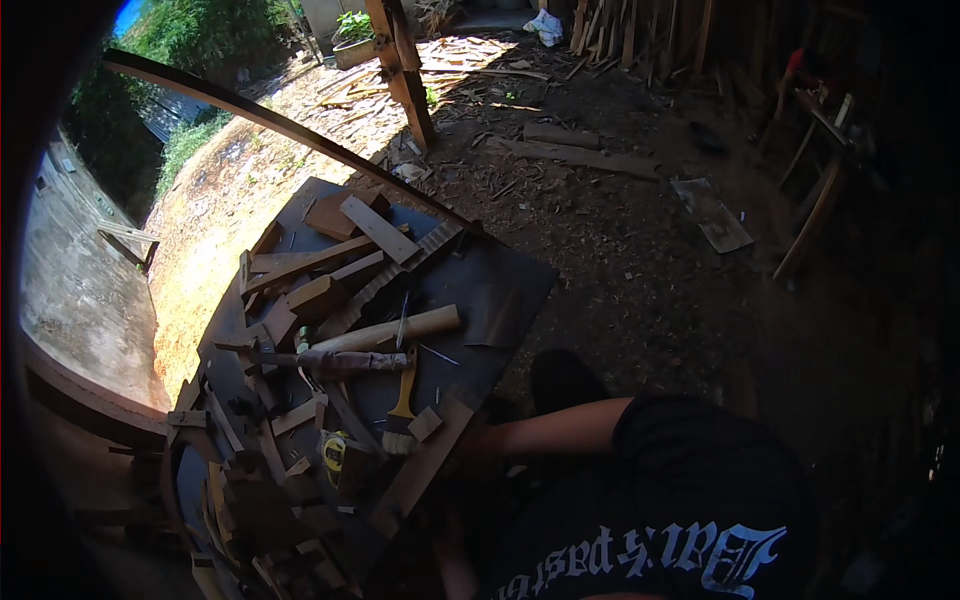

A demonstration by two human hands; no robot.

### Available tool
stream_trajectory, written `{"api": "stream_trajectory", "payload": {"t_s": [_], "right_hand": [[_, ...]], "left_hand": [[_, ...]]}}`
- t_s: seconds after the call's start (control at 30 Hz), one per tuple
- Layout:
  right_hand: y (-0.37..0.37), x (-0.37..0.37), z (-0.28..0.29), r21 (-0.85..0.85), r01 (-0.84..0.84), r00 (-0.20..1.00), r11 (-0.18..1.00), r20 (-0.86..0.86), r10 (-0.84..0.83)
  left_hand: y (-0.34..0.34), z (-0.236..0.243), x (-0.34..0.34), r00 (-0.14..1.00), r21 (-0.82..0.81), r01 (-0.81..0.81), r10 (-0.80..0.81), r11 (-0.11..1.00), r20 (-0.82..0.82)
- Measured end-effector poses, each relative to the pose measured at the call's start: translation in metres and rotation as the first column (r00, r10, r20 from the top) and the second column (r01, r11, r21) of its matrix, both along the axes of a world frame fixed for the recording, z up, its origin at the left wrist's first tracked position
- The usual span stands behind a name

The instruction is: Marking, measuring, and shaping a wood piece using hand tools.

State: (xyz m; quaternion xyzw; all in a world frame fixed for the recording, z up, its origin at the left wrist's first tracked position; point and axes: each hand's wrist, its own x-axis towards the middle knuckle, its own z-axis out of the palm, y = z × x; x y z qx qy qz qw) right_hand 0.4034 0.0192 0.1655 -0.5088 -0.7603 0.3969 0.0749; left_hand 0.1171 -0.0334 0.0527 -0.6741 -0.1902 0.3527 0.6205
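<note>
Nearest the lens, a dark printed shirt (660, 520) fills the lower frame, and one bare forearm (545, 432) reaches left toward the cluttered workbench (500, 275); its hand is hidden in shadow, so whether it grips anything I cannot tell. Closest to it lie a yellow-handled paintbrush (402, 405), a tape measure (334, 452) and a rounded wooden handle (390, 329) among offcuts, apparently kept within easy reach.

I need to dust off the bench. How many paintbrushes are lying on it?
1. A yellow-handled paintbrush lies near the front of the cluttered workbench, just below the long wooden handle, bristles toward the person. More could be hidden under the wood scraps.
</note>
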Motion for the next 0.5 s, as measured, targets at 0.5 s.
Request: {"api": "stream_trajectory", "payload": {"t_s": [0.5], "right_hand": [[-0.097, 0.153, -0.041, 0.267, 0.423, 0.897, 0.866, 0.013, -0.442]], "left_hand": [[0.002, 0.016, 0.046, 0.772, 0.308, 0.312, -0.052, 0.899, -0.633]]}}
